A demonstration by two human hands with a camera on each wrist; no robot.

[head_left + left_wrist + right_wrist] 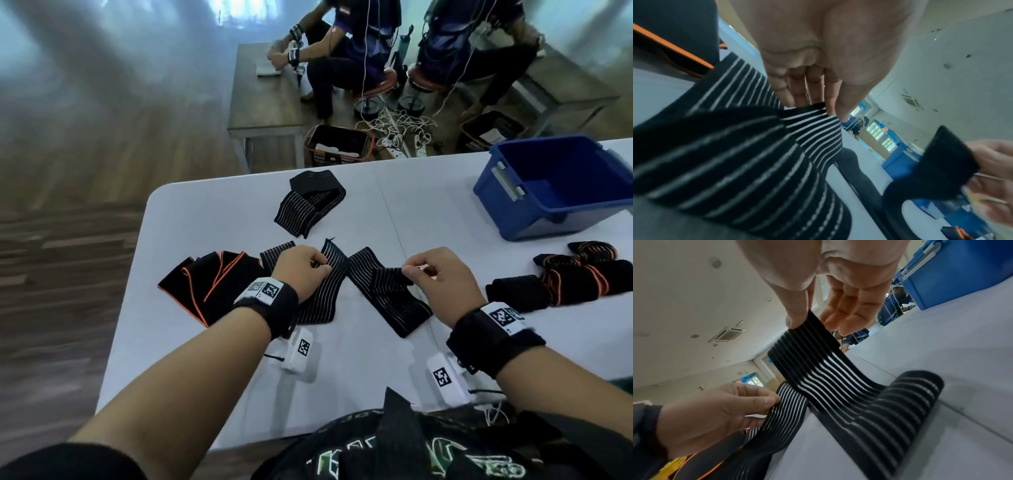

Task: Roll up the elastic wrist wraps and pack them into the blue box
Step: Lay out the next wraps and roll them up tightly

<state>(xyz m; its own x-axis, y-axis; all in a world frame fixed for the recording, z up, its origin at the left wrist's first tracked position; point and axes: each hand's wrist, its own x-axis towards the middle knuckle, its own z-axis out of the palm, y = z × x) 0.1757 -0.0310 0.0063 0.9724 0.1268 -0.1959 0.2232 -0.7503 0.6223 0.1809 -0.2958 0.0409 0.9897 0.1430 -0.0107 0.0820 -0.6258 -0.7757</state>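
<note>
Black elastic with thin white stripes lies stretched across the white table: this striped wrist wrap is pinched at both ends. The left hand nips one end between thumb and fingertips, and the right hand pinches the other, folded end the same way. An orange-edged wrap lies flat just beside the left wrist, another striped wrap farther back. Rolled wraps sit near the blue box at the table's right.
</note>
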